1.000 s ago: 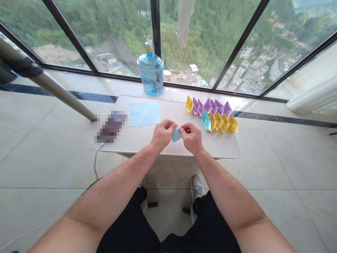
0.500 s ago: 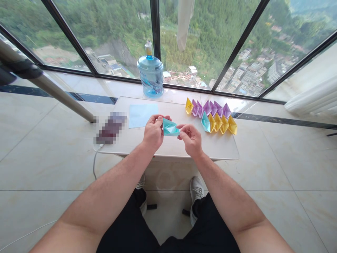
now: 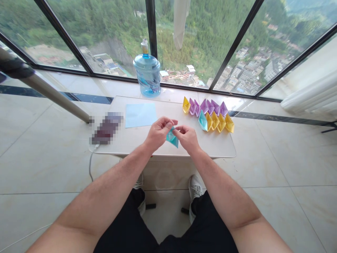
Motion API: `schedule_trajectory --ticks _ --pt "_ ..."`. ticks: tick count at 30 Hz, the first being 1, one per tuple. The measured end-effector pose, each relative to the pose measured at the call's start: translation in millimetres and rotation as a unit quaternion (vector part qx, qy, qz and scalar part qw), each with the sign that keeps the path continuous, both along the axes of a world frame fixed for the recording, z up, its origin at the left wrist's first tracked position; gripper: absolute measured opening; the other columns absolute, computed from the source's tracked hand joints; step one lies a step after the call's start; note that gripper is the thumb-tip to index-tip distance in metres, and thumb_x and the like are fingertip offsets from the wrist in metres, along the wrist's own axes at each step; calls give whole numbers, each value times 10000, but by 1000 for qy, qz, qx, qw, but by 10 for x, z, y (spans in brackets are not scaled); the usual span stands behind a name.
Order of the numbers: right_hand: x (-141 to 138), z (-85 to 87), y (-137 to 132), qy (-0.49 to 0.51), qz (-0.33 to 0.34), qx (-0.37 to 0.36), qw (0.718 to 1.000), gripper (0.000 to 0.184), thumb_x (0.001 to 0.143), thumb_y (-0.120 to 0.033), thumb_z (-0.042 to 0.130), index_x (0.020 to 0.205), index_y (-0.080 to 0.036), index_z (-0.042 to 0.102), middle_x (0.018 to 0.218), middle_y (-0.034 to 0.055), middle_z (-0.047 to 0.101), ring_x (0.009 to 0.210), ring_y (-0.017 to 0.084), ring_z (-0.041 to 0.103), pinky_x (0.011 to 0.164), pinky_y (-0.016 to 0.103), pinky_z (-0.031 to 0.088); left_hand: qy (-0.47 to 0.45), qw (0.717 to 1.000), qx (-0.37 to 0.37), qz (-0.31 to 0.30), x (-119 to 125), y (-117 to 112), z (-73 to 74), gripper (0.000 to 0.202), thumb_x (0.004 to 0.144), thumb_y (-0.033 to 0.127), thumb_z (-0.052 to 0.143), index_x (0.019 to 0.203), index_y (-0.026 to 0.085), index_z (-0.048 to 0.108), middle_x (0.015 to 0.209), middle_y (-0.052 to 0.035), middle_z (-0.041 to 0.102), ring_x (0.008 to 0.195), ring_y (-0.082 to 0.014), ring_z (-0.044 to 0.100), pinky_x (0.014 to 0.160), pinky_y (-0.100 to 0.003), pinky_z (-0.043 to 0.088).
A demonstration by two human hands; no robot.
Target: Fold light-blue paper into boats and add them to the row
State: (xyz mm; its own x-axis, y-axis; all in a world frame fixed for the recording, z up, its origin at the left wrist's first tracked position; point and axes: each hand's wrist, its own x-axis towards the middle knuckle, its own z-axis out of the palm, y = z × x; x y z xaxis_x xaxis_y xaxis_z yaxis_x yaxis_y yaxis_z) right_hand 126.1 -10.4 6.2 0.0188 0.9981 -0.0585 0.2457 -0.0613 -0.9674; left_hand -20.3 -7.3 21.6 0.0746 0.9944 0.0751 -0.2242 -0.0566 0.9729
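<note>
A small folded teal paper piece (image 3: 172,137) sits between my two hands above the near edge of the white table (image 3: 131,135). My left hand (image 3: 158,131) pinches its left side and my right hand (image 3: 187,137) pinches its right side, both with fingers closed on the paper. A flat light-blue paper sheet (image 3: 140,114) lies on the table just behind my left hand. To the right stand two rows of finished paper boats (image 3: 210,114), purple and yellow behind, teal and yellow in front.
A blue water jug (image 3: 147,73) stands on the sill behind the table, by the window frame. A blurred dark object (image 3: 106,128) with a cable lies at the table's left end. A slanted metal pole (image 3: 44,88) crosses the left. My knees and shoes are below the table.
Half a second ago the teal piece was spread wide like a boat between my hands; now my hands are close together and the paper is squeezed into a narrower shape.
</note>
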Motion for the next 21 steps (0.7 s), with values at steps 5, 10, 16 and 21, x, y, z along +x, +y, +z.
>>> schedule_trajectory --ticks 5,10,16,21 --pt "32 55 11 26 71 -62 995 249 675 -401 730 782 -183 672 691 -22 615 639 126 535 583 258 403 5 999 -15 -45 -14 -34 42 265 804 411 746 813 170 637 1164 -115 728 1037 -238 674 838 -344 533" --pt "-7 25 -5 53 119 -99 986 214 654 -360 715 668 -186 590 622 -47 548 587 102 475 548 249 370 -9 997 -38 -63 11 -35 12 284 801 431 755 861 171 657 1168 -117 728 1076 -248 670 897 -368 525" --pt "-3 72 1 95 47 -59 993 285 673 -448 719 682 -193 593 599 -48 541 560 98 443 534 251 359 -52 992 -116 -5 -20 20 -51 499 741 486 782 1117 171 693 1060 -103 747 950 -236 695 801 -347 548" --pt "-4 26 15 67 -3 -22 998 289 700 -463 707 689 -199 592 615 -43 551 589 109 462 552 250 376 111 992 -65 -6 -16 -17 -54 336 703 417 786 896 143 775 824 -47 742 769 -194 651 706 -282 499"
